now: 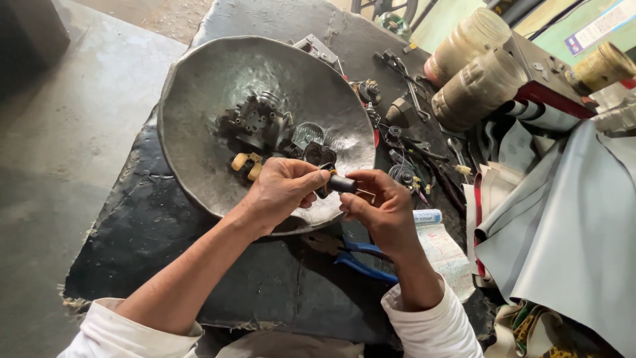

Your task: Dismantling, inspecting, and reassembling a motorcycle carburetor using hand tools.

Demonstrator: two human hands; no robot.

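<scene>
Small black part (341,183) sits in the middle of the frame, held up between both hands, just over the near edge of the big metal bowl (199,99). Left hand (281,189) pinches one end with thumb and fingers pressed together. Right hand (377,205) pinches the other end the same way, and a thin pin sticks out near its fingers. In the bowl lies a dark engine piece (262,122) with a yellow float (246,164) beside it. Blue pliers (361,258) lie under the right wrist, on the black mat (252,285). Little tools lie at the upper right, near two dusty jars (470,66). I think the thin pin could slip out and drop among the bits, because the grip is only fingertips
</scene>
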